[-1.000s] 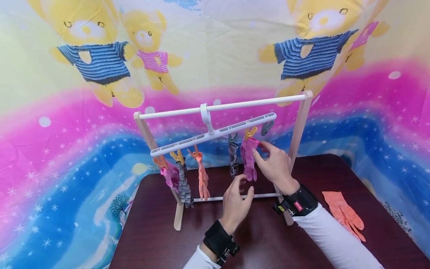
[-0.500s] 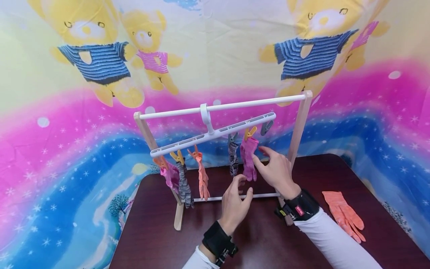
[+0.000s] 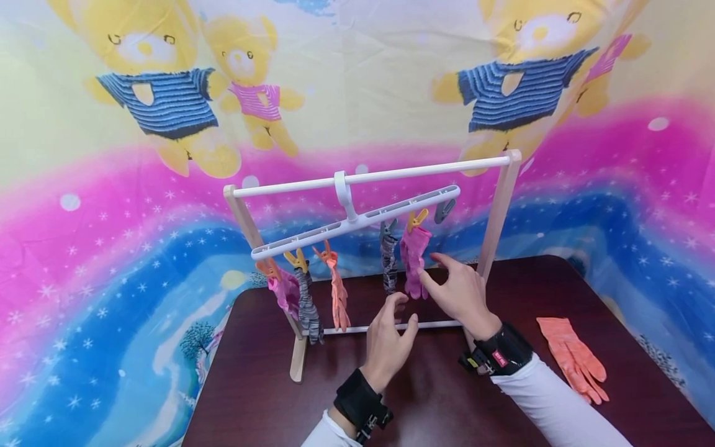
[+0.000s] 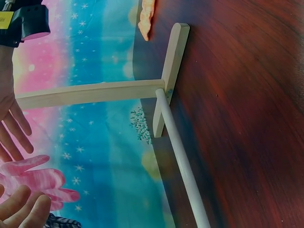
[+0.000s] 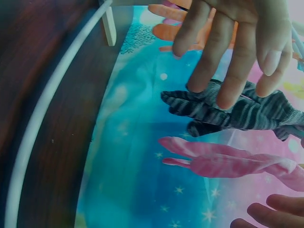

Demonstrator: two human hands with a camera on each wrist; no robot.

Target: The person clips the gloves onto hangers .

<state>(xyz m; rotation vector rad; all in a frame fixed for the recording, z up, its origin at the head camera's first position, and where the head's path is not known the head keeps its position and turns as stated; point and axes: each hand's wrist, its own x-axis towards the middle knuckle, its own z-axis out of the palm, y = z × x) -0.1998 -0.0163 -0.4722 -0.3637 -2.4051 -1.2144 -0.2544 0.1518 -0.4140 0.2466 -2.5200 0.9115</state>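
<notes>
A pink glove [image 3: 414, 257] hangs from a yellow clothespin [image 3: 418, 219] near the right end of a white clip hanger [image 3: 357, 222]. Just right of that glove is my right hand [image 3: 462, 295], fingers spread and thumb close to the glove's edge; whether it touches, I cannot tell. My left hand [image 3: 388, 341] hovers lower down, below the glove's fingertips, its fingers loosely bent around nothing. In the right wrist view, the pink glove [image 5: 228, 161] hangs between both hands' fingers, beside a grey-black striped glove [image 5: 237, 111].
Farther left on the hanger hang another pink glove [image 3: 285, 292], a striped glove [image 3: 308, 307] and an orange glove [image 3: 338, 295]. A grey clothespin [image 3: 445, 211] at the right end holds nothing. The wooden rack [image 3: 497, 217] stands around them. Another orange glove [image 3: 571, 357] lies on the table [image 3: 436, 403].
My right hand has let go of the pink glove's edge and drawn slightly down and right. My left hand has barely moved. The glove still hangs from its clothespin.
</notes>
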